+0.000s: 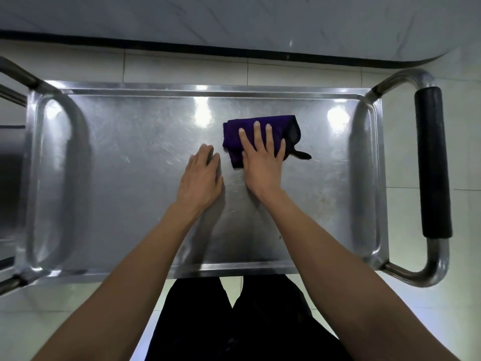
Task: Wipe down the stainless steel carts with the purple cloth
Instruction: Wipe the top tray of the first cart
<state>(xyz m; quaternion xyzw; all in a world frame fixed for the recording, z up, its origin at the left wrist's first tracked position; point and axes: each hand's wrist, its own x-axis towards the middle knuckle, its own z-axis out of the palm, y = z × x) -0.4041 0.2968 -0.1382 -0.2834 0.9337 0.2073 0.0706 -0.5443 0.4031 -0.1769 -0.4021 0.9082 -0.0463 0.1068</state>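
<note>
Nearest the camera, a pair of dark trousers (234, 321) stands on the pale tiled floor (78, 303), right up against the near rim of the stainless steel cart (117, 178). Two bare forearms reach forward over that rim and onto the cart's top tray.

The left hand (200, 178) lies flat on the bare metal near the middle of the tray, fingers straight and close together, holding nothing. Just beside it, the right hand (263, 157) presses palm-down on the purple cloth (234, 136), fingers straight and slightly spread across the fabric — not curled around it. The two hands sit close, with a narrow strip of steel between them.

The purple cloth is folded into a thick pad and rests on the tray a little right of centre, towards the far side. Its dark edging and a small hanging loop (303, 155) stick out to the right of the right hand.

The tray surface is scuffed and reflects bright spots of light. At the right end a curved tube handle carries a black grip (432, 162); at the left end the frame tubes (15, 71) run out of view.

Beyond the cart's far rim lie more floor tiles, then a dark baseboard strip (234, 52) along a pale marbled wall (234, 16).
</note>
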